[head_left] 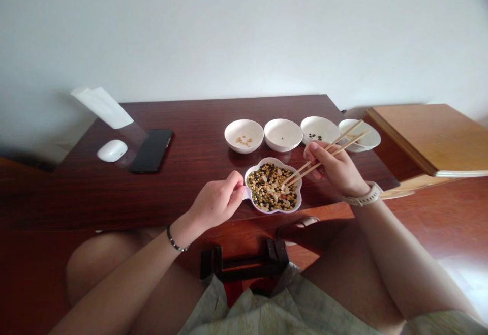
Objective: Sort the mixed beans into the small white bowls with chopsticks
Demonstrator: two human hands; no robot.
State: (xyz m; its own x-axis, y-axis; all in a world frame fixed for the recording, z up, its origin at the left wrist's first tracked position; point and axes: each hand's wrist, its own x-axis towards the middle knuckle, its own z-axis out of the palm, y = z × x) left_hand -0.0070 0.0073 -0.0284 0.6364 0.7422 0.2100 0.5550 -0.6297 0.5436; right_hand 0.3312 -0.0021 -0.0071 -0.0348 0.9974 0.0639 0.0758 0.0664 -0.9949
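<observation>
A white flower-shaped dish [273, 160] with a lilac rim sits near the table's front edge, heaped with mixed beans, peanuts and pale seeds [269, 187]. My left hand [215, 203] grips the dish's left side. My right hand [335, 167] holds a pair of wooden chopsticks [324, 154], their tips down among the beans. Beyond the dish stands a row of several small white bowls [282, 120]. One holds yellow beans [243, 142], another black beans [312, 136]. The rightmost bowl [369, 130] is partly behind the chopsticks, and its contents are hard to make out.
The dark red wooden table [76, 192] also holds a black phone [151, 150], a white mouse [112, 150] and a white paper strip [102, 107]. A wooden board [430, 139] stands to the right. A dark wooden stand [244, 264] sits below the table's front edge.
</observation>
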